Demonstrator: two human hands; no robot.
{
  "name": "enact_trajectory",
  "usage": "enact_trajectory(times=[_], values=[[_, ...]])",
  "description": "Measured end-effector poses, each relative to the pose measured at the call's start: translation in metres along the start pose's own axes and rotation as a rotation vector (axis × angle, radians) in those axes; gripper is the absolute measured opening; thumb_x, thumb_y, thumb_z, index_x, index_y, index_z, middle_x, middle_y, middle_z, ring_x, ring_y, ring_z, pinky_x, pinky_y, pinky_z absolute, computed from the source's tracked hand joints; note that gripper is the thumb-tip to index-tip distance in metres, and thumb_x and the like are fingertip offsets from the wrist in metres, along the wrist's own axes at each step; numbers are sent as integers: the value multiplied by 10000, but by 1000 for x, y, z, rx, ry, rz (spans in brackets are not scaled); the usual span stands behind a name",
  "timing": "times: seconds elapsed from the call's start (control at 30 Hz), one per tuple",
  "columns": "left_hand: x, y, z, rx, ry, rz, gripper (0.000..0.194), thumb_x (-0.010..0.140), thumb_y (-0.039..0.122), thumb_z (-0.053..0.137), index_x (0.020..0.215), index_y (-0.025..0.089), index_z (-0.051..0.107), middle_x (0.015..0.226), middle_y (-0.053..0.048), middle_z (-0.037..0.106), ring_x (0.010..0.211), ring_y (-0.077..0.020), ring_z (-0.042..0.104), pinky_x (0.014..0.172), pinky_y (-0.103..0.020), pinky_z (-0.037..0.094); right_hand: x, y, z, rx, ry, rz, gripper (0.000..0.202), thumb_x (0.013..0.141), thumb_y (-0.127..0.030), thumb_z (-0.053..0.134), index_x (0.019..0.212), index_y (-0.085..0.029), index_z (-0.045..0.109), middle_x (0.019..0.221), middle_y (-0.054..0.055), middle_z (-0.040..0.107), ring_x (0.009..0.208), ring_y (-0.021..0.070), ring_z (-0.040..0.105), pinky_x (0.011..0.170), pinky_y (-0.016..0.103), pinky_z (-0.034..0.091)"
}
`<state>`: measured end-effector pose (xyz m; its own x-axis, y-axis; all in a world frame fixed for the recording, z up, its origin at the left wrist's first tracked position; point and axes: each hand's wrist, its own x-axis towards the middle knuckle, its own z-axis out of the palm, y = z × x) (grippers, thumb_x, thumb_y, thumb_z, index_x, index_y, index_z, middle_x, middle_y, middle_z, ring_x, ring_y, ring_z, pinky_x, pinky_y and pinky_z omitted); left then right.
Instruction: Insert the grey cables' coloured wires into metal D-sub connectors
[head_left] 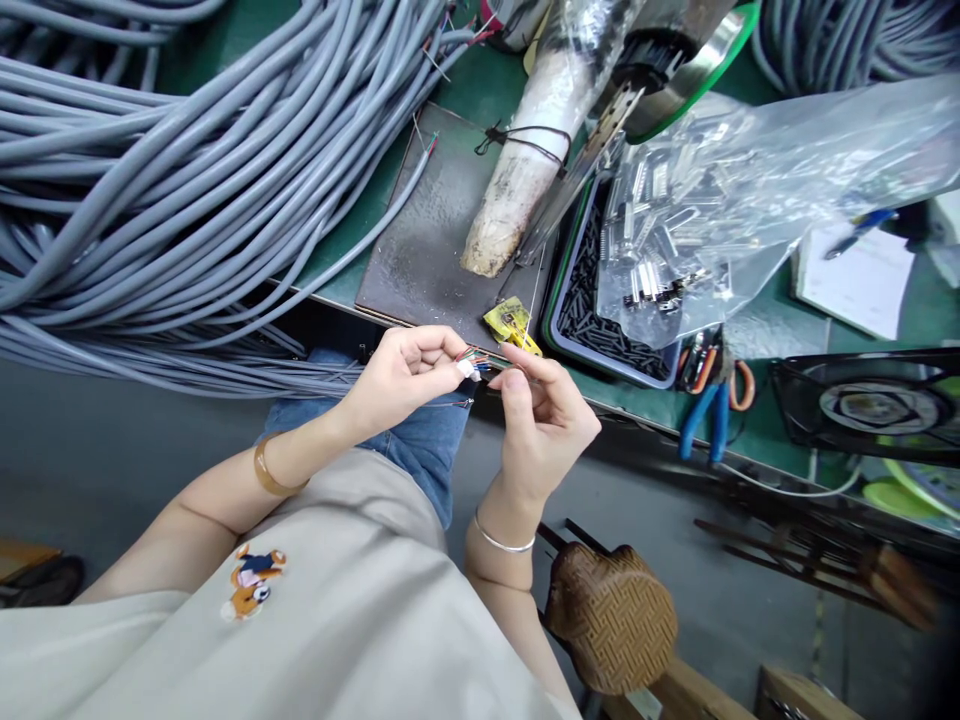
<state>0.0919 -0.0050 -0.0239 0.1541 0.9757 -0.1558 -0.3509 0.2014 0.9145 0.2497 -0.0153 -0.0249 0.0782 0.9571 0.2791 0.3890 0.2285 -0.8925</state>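
My left hand (409, 375) pinches a small white connector (469, 369) at the table's front edge. Thin coloured wires (480, 360) run from it toward my right hand (544, 410), whose thumb and forefinger are closed at the wires' far side. What exactly those right fingertips hold is too small to make out. Just beyond the hands, a yellow piece (512, 325) lies on the dark board (427, 250). Grey cables (225, 200) are heaped on the left.
A wrapped white post (525, 150) leans over the board. To its right are a tray (553, 335) of small black tubes, a plastic bag (772, 200) of clear parts, blue-handled pliers (705, 420) and a black fan (877, 405). A woven stool (615, 620) stands below.
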Motion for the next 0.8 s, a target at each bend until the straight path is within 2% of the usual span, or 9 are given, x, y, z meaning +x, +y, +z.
enact_trajectory(times=[0.17,0.3,0.43,0.5,0.63,0.8], values=[[-1,1,2,67,-14,54,124,730,223,697,702,132,617,567,56,480,503,-38,350,474,-181,279,5,-1,-1,27,-131,-6,183,926,-383,706,1052,-276,784,826,-1,690,620,110,552,555,277,402],[-3,1,4,108,-4,119,98,762,204,665,713,127,628,597,53,492,517,-38,361,475,-180,292,7,-1,-1,76,-140,-13,87,922,-320,720,916,-261,783,822,0,690,674,120,582,603,284,422],[-4,1,4,129,-18,127,105,777,210,658,718,128,630,619,46,511,532,-42,380,482,-181,307,8,-1,-2,95,-146,23,146,919,-347,725,1029,-270,783,847,6,676,671,124,585,576,285,410],[-4,1,3,133,-29,120,107,776,210,658,710,132,625,604,52,500,521,-42,373,481,-183,310,9,-2,-2,90,-165,-1,136,920,-338,725,1023,-273,786,861,10,677,699,131,590,574,284,407],[-4,1,2,125,-29,118,101,777,208,663,723,133,621,599,52,496,517,-42,374,481,-180,311,11,-5,-3,26,-159,-67,80,933,-289,703,912,-244,766,843,10,680,731,140,593,588,285,414],[-6,-2,4,118,58,127,120,760,194,704,771,139,598,643,42,533,545,-43,422,517,-170,349,10,-8,-5,-167,-175,-166,126,972,-268,648,865,-218,692,804,-16,651,618,99,502,570,268,392]])
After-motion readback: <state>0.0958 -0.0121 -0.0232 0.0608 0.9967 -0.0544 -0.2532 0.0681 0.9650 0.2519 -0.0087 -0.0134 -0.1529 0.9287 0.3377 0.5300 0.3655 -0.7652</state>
